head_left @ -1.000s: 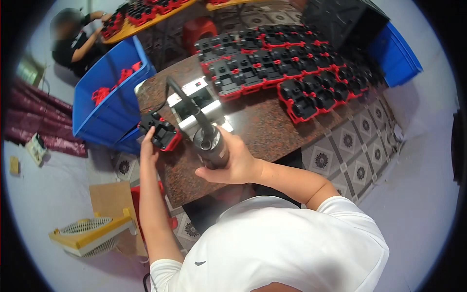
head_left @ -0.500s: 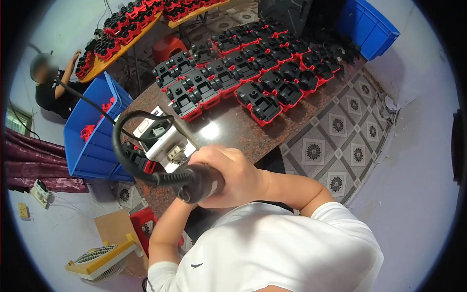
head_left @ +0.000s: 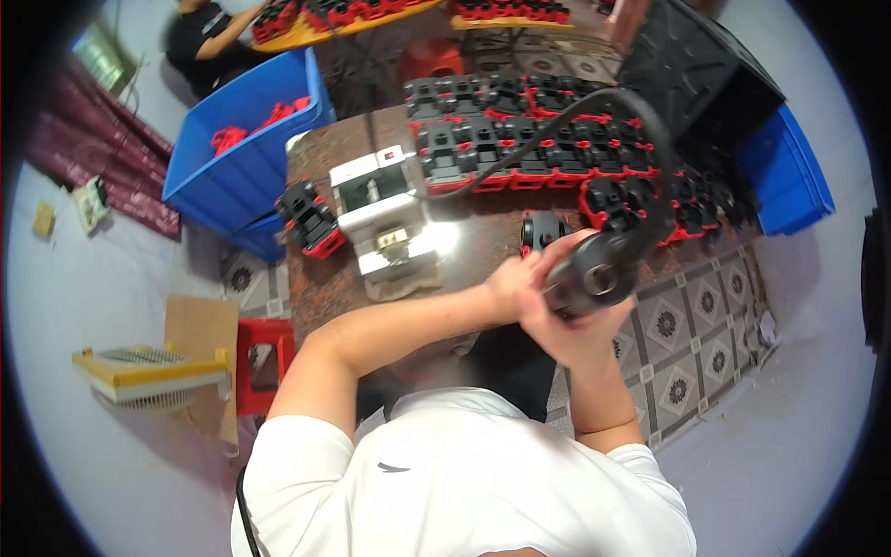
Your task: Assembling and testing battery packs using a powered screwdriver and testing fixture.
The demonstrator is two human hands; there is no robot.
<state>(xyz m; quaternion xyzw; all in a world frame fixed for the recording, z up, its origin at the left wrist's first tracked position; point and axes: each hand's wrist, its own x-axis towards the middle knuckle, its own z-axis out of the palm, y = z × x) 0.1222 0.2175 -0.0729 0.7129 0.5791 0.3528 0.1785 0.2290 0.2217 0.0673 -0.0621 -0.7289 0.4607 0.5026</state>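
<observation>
My right hand [head_left: 590, 336] is wrapped round a black power screwdriver [head_left: 594, 276], whose thick cable [head_left: 661, 148] loops up and over to the left. Beside it is my left hand [head_left: 516, 286], close against the tool; its fingers are partly hidden and blurred, so its grip does not show. Just beyond both hands, a black and red toy car chassis [head_left: 544, 228] lies on the table, partly covered by them. The screwdriver's tip is out of sight below its body. Left of the hands stands a white screw feeder [head_left: 385, 218].
Several rows of black and red chassis [head_left: 520, 153] fill the table's [head_left: 316, 278] far side. One more chassis [head_left: 312, 219] lies left of the feeder. Blue bins [head_left: 237, 181] stand at left and right. A red stool [head_left: 264, 367] and fan [head_left: 153, 371] are lower left. Another person [head_left: 206, 46] sits far left.
My right hand has carried the screwdriver from the screw feeder rightward to the chassis near the table edge. My left hand has come into sight beside it. The view has turned.
</observation>
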